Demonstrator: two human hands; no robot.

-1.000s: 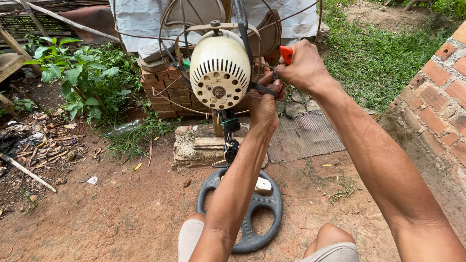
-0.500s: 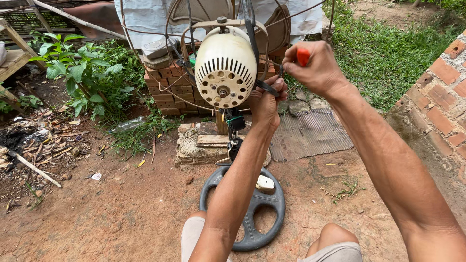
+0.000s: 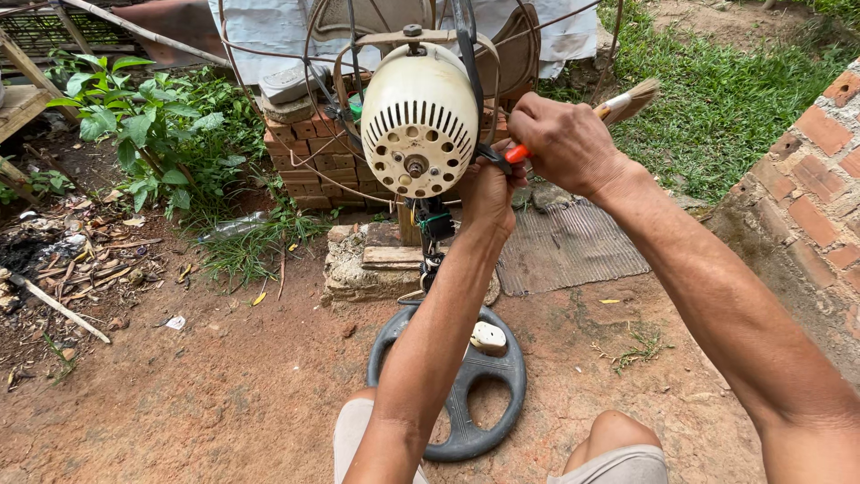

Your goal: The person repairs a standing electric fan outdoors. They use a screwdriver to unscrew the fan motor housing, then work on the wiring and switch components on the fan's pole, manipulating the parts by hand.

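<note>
Cream plastic, the fan motor (image 3: 418, 121) now sits closer to us; our right hand (image 3: 566, 142) has swung its clenched brush (image 3: 602, 111) bristles-right, while our left hand (image 3: 490, 193) grips the motor's right side

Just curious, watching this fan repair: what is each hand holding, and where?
Right hand grips a paintbrush around its orange handle. Left hand steadies the fan motor housing at its side.

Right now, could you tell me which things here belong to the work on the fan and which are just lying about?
In hand:
- cream fan motor housing, steadied by the left hand
- orange-handled brush, gripped by the right hand
- wire guard
- round grey base

Lying about:
- stacked bricks
- concrete block
- corrugated sheet
- leafy plant
- brick wall
</note>
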